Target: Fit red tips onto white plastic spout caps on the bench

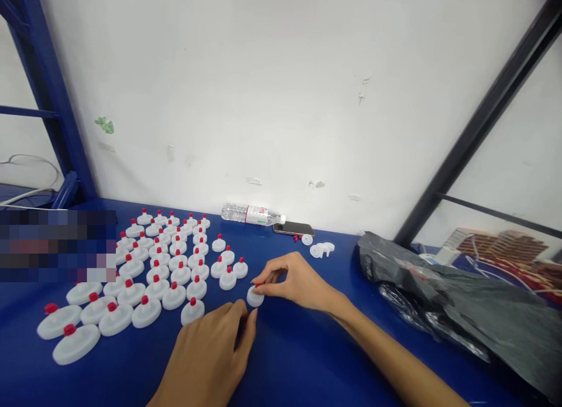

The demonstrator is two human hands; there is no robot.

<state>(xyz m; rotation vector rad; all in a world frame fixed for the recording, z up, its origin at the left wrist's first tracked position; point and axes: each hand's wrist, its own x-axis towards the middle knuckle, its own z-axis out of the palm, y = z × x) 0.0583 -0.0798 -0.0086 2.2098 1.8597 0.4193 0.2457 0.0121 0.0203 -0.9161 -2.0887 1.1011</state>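
My right hand [290,283] is closed, its thumb and fingertips pinching the small red cap on top of a white round plastic lid [255,298]. The lid is at the blue table's surface. Close beside its lower left edge is my left hand [213,348], palm down, with bent fingers and a gap between thumb and index finger. Whether it touches the lid I cannot tell. To the left stand rows of several similar white lids [146,313] with red caps. The nearest one [192,312] is partly behind my left hand.
By the wall a clear water bottle [252,214] lies on its side near a phone [294,228]. Small red caps [295,239] and loose white plastic pieces [322,250] lie in front. A dark plastic bag [461,301] covers the right side. Blue frame posts [57,91] rise at left.
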